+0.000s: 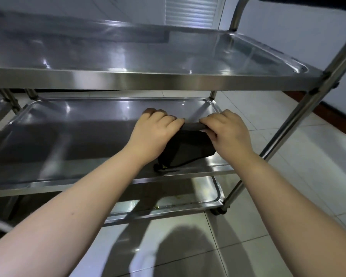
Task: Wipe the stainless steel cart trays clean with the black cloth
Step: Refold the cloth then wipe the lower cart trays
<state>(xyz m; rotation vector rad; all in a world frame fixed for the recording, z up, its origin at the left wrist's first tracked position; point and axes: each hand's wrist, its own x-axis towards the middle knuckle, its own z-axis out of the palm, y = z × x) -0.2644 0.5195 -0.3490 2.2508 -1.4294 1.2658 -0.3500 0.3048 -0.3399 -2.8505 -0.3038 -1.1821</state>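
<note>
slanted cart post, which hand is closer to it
Right. The right hand grips the black cloth just left of the slanted post; the left hand grips the cloth's other end, farther left.

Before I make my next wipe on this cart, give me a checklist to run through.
1. Left hand grips the black cloth: ok.
2. Right hand grips it too: ok.
3. Cloth is over the middle tray: ok.
4. Cloth spread flat: not ok, folded.
5. Bottom tray clean: not ok, yellowish specks.
6. Cloth damp: cannot tell.
</note>
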